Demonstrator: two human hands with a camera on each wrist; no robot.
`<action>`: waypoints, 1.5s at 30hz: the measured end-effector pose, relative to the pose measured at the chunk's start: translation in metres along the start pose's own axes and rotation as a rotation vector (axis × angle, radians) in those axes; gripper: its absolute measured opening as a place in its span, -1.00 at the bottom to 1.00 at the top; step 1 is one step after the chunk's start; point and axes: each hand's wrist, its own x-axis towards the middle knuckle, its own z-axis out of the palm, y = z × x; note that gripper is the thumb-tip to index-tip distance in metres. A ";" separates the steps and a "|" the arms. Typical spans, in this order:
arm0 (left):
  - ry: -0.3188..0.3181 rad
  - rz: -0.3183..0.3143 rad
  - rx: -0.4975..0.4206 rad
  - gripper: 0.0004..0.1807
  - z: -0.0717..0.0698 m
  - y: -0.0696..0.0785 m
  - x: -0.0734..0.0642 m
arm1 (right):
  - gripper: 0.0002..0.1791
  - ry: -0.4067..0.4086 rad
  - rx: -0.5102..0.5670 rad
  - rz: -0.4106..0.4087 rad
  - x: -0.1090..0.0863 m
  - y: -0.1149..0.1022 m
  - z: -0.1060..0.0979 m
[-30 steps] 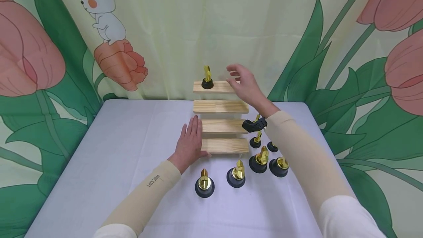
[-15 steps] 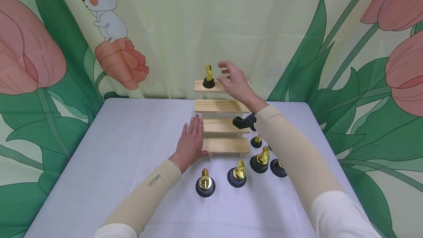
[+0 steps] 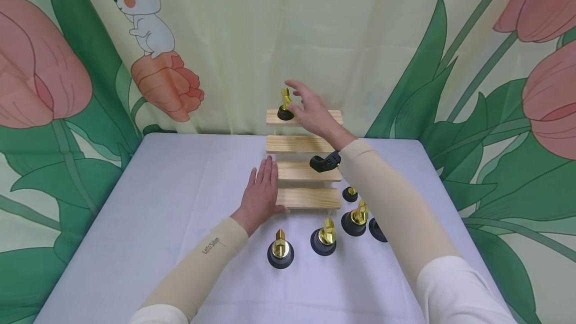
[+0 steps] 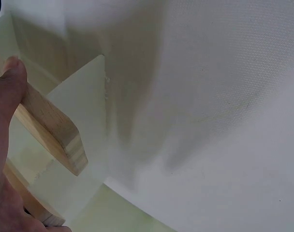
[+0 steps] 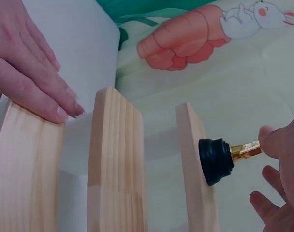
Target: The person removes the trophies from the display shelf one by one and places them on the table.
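A four-tier wooden shelf (image 3: 308, 198) stands on the table. On the left of its top tier is a small trophy (image 3: 285, 113) with a black round base and gold top. My right hand (image 3: 311, 113) is right beside that trophy, its fingers spread apart. In the right wrist view, a fingertip (image 5: 269, 140) is right at the gold top of the trophy (image 5: 215, 162). My left hand (image 3: 260, 195) lies with straight fingers along the left ends of the lower tiers. In the left wrist view, its thumb (image 4: 12, 72) rests on a wooden board (image 4: 55, 128).
More trophies stand on the white tablecloth: one in front (image 3: 281, 254), another front right (image 3: 324, 240), and several along the shelf's right side, partly hidden by my right forearm. A printed curtain (image 3: 234, 54) hangs behind the table.
My right hand has moved left along the top tier to the trophy there. My left hand stays at the shelf's left side.
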 end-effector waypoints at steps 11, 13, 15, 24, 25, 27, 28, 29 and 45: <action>0.001 0.005 0.002 0.45 -0.001 0.000 0.001 | -0.46 0.031 0.010 -0.024 -0.001 -0.002 -0.001; 0.001 0.005 0.011 0.45 -0.001 0.000 0.001 | -0.48 0.045 0.000 -0.028 -0.001 0.000 -0.001; 0.005 0.006 0.020 0.44 -0.001 0.000 0.001 | -0.49 0.060 -0.007 -0.031 -0.001 0.001 0.000; 0.012 0.008 0.012 0.45 0.001 0.000 0.002 | -0.48 0.102 -0.030 -0.061 -0.005 0.004 -0.002; 0.012 0.007 0.012 0.45 0.000 0.000 0.002 | -0.47 0.100 -0.026 -0.064 -0.005 0.005 -0.002; 0.007 0.005 0.011 0.46 0.001 0.000 0.002 | -0.45 0.089 -0.019 -0.068 -0.005 0.006 -0.003; 0.008 0.004 0.009 0.46 0.000 0.000 0.002 | -0.45 0.081 -0.014 -0.068 -0.004 0.007 -0.003; 0.005 0.003 0.010 0.46 0.000 0.000 0.001 | -0.44 0.073 -0.010 -0.066 -0.005 0.007 -0.003; 0.028 0.008 -0.016 0.44 -0.001 0.000 -0.002 | -0.49 0.055 0.113 -0.037 -0.010 0.006 -0.002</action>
